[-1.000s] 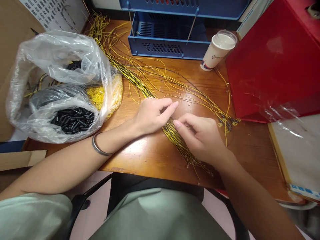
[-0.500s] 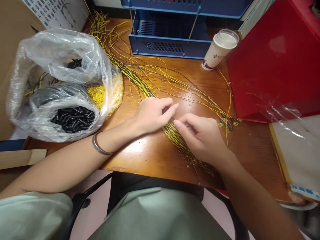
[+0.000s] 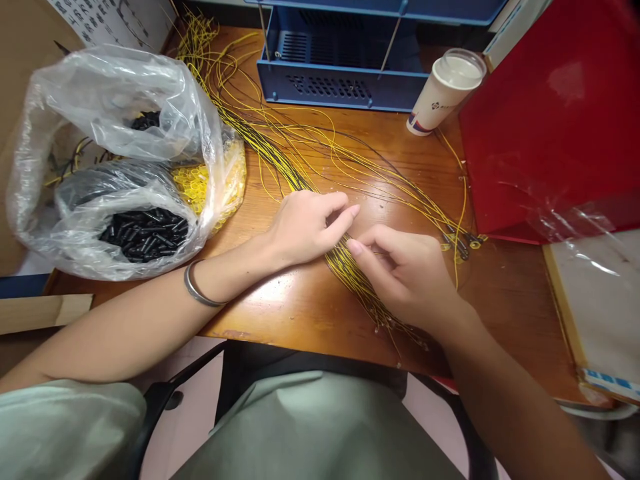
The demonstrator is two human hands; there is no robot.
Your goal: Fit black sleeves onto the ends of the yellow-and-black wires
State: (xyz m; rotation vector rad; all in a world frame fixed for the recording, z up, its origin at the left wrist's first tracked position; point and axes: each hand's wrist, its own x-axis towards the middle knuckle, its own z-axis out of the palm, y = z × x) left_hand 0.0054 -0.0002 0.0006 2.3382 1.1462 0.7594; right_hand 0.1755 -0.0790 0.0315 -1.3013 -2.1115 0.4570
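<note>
Expect light, limp, tangle-prone wire bundle [image 3: 350,273]; pinch near loose ends [image 3: 395,323]; note left hand [image 3: 310,223], right hand [image 3: 410,270] with fingers [image 3: 367,260] curled nearly closed, cannot tell if gripping

The characters on the white sheet [image 3: 127,30] and the paper cup's [image 3: 440,100] lettering are illegible.

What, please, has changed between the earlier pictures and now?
Only the view shifted slightly: the paper cup and blue tray appear a little higher. The left hand and right hand stay at the wire bundle, with nothing visibly taken up or let go.
</note>
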